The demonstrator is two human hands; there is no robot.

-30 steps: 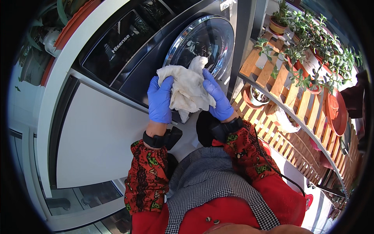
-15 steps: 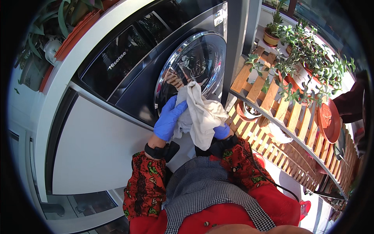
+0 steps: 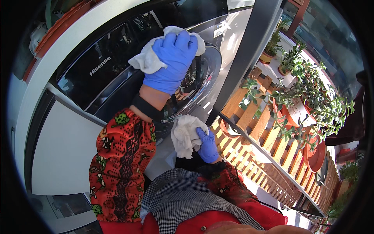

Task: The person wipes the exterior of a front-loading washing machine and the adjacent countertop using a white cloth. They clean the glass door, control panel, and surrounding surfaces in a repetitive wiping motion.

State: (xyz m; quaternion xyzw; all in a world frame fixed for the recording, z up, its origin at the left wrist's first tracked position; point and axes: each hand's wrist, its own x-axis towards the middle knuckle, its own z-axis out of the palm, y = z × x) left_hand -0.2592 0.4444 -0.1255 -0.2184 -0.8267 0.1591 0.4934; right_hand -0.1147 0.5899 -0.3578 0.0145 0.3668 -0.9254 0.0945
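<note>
My left hand point(image 3: 171, 62), in a blue glove, presses a white cloth point(image 3: 147, 61) against the dark front of a washing machine point(image 3: 117, 87), just above its round door point(image 3: 204, 80). Its fingers curl over the cloth, whose edges stick out on both sides. Lower down and nearer my body, my right hand point(image 3: 209, 147), also gloved in blue, grips a second, bunched white cloth point(image 3: 184, 136). That cloth hangs apart from the machine's upper panel, below the rim of the door. My left forearm covers part of the machine.
At the right stands a slatted wooden plant rack point(image 3: 253, 117) behind a grey upright post point(image 3: 245, 54). Potted succulents point(image 3: 307, 105) and a red saucer point(image 3: 314, 156) sit on it. A white cabinet panel point(image 3: 64, 148) is at the left, with a planter point(image 3: 62, 25) above.
Both hands were together holding cloths before the door. My left hand has moved up and forward with one cloth onto the machine's front; my right has drawn slightly down with the other.
</note>
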